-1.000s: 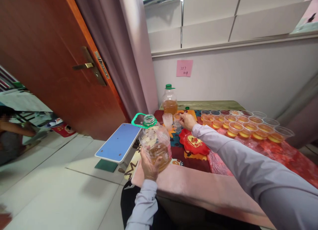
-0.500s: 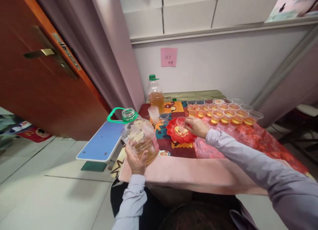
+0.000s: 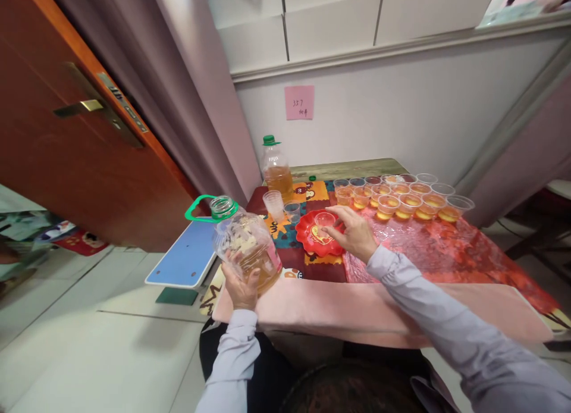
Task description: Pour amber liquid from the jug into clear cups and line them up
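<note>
Pale wall (image 3: 379, 109) backs the patterned table covering (image 3: 292, 259), brown door (image 3: 40, 139) left. Filled cups (image 3: 409, 201) stand far right; stacked cups (image 3: 273, 203) stand before a capped bottle (image 3: 277, 178), far left. Near left, the left hand (image 3: 241, 289) clamps the open bottle (image 3: 252, 246); the right hand (image 3: 354, 234), thumb and fingers parted, is at a clear cup (image 3: 325, 220) on the red plate (image 3: 306, 234), contact unclear.

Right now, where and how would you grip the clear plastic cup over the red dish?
I'd pinch the clear plastic cup just under its rim, front to back, coming from the right. Its round mouth faces up, so the sides look reachable; the right hand is on that side, while the cup stack and lone cup are to the left.
</note>
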`<state>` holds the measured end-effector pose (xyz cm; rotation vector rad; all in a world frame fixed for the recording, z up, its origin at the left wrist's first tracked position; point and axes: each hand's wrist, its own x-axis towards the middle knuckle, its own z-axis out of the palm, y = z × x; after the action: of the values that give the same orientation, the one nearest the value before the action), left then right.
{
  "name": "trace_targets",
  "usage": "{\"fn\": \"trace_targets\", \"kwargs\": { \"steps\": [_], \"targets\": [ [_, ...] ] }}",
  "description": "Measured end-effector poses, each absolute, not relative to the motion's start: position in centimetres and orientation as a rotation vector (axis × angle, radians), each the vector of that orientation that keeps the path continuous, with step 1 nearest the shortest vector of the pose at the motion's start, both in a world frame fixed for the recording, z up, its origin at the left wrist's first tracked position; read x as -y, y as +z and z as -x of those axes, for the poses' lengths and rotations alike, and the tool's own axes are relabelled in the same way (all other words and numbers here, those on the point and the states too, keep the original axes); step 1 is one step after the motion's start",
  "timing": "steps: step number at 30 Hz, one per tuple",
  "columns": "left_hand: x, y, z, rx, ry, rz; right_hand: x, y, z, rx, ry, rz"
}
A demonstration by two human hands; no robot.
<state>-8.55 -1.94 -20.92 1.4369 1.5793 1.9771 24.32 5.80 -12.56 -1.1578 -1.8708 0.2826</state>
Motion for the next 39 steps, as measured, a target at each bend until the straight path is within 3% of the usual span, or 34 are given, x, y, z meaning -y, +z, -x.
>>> {"fn": "trace_targets", "kwargs": {
  "steps": [4,6,11,19,24,31,39],
  "targets": [
    [2.3,-20.3,9.0,-1.570,1.896,-1.435,-2.4,-14.1,-17.8,1.625,0.887,0.960],
    [2.5,-19.7,9.2,-1.584,1.854,-1.435,-1.5,-15.5,-14.2,1.622,1.031,0.903],
    [2.5,-17.8,8.6,-1.675,1.835,-1.406,-1.3,-18.0,-9.1,1.595,1.028,0.845],
    [1.9,-15.9,7.5,-1.742,1.826,-1.393,-1.4,-17.9,-9.8,1.550,1.181,0.746],
    [1.0,-12.0,7.4,-1.834,1.559,-1.630,-1.1,-18.1,-10.3,1.355,1.435,0.580],
    [0.5,-7.1,6.6,-1.986,0.994,-2.163,-0.9,-19.1,-9.9,1.285,1.452,0.577],
    [0.6,-5.3,5.8,-2.042,0.770,-2.218,-0.9,-19.2,-9.8,1.185,1.767,0.538]
  ]
}}
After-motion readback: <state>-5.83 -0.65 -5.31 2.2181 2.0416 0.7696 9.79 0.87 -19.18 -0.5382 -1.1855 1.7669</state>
